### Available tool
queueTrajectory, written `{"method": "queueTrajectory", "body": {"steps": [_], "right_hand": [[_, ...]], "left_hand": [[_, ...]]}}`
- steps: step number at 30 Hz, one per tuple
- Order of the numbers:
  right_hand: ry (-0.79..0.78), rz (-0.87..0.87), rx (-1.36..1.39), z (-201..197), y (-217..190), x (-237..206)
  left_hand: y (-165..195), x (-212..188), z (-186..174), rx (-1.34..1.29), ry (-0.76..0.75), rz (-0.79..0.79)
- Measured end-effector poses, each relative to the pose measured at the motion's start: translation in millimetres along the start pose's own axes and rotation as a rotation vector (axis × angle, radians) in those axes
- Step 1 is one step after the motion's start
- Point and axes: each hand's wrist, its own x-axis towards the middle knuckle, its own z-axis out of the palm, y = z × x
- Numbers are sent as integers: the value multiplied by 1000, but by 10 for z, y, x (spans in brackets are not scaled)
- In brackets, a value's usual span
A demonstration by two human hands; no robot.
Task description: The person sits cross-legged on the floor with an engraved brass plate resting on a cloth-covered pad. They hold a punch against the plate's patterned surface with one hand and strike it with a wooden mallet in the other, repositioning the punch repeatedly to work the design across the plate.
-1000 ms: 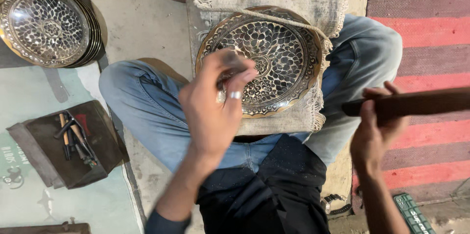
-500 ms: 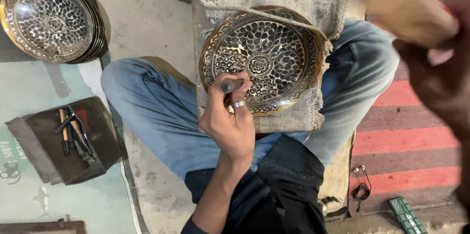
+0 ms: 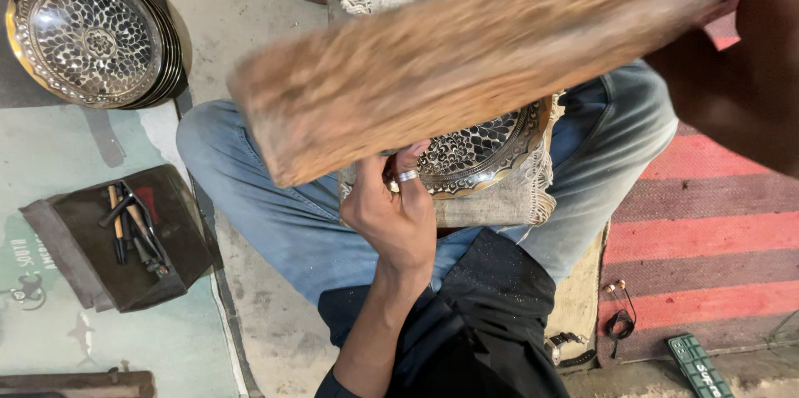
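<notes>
— Inspector: How are the hands sitting?

— Assessor: The left hand (image 3: 395,211) is curling, its fingers pinching something small I cannot make out, against the near rim of the one engraved plate (image 3: 483,152) lying on burlap cloth (image 3: 491,206) across the lap. The right hand (image 3: 741,73) is gripping a wooden block (image 3: 466,65), which is blurring across the plate.

— Inspector: Counts?

— Assessor: One stack of plates (image 3: 91,36) is sitting at the floor's far left corner; its number is unclear. One dark pouch (image 3: 125,240) is holding several tools (image 3: 133,227).
</notes>
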Motion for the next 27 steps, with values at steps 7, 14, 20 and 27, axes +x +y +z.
{"method": "queueTrajectory", "body": {"steps": [7, 14, 20, 27], "right_hand": [[-47, -35, -27, -77, -94, 86], [-86, -56, -7, -179, -102, 171], [-119, -92, -27, -170, -139, 227], [-132, -110, -47, -241, -180, 275]], "left_hand": [[26, 35, 19, -71, 7, 74], [105, 75, 17, -74, -1, 5], [100, 56, 7, -16, 0, 6], [36, 16, -3, 63, 13, 21]]}}
